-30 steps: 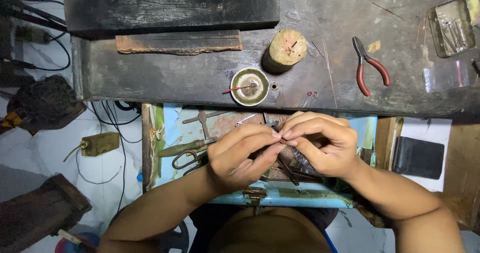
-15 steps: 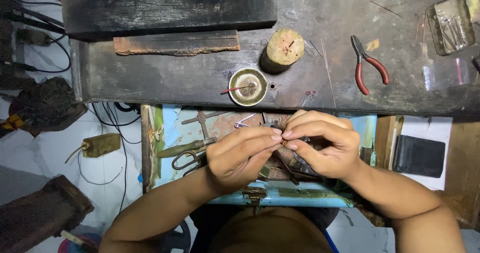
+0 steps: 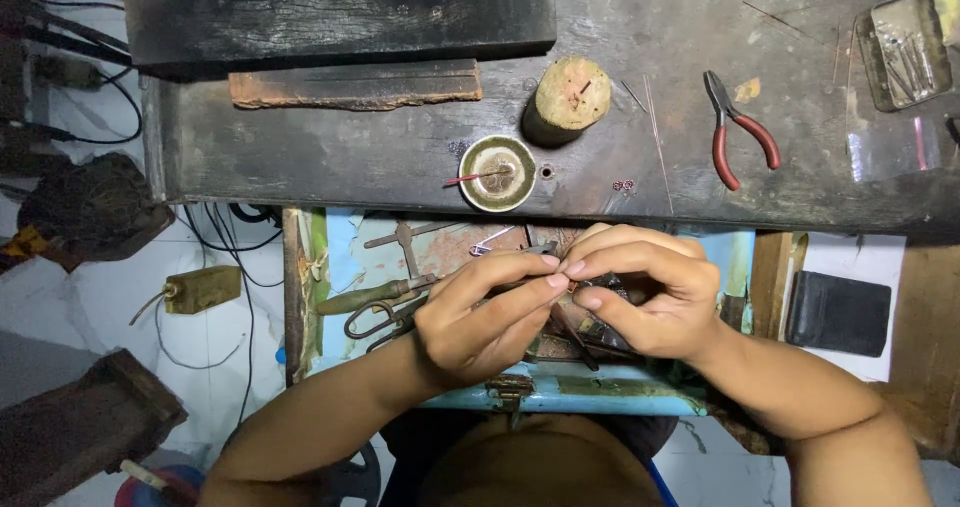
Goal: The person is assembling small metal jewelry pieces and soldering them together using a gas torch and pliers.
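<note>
My left hand point(image 3: 485, 312) and my right hand point(image 3: 650, 292) meet fingertip to fingertip over an open blue metal toolbox drawer point(image 3: 560, 399). Between the thumbs and forefingers sits a very small piece, too tiny to make out. Both hands pinch it together just below the front edge of the dark workbench point(image 3: 400, 157). Dark tools in the drawer lie partly hidden under my right palm.
On the bench stand a small round dish point(image 3: 497, 174) with a thin red stick, a wooden stump point(image 3: 570, 97), red-handled pliers point(image 3: 738, 127), a rusty flat bar point(image 3: 355, 85), a black wooden block point(image 3: 340, 15) and a metal tray of pins point(image 3: 905, 47). Scissors point(image 3: 375, 317) lie in the drawer; a black wallet point(image 3: 838, 314) lies right.
The fingers of both hands have shifted slightly around the tiny piece; the hands stay in the same place over the drawer.
</note>
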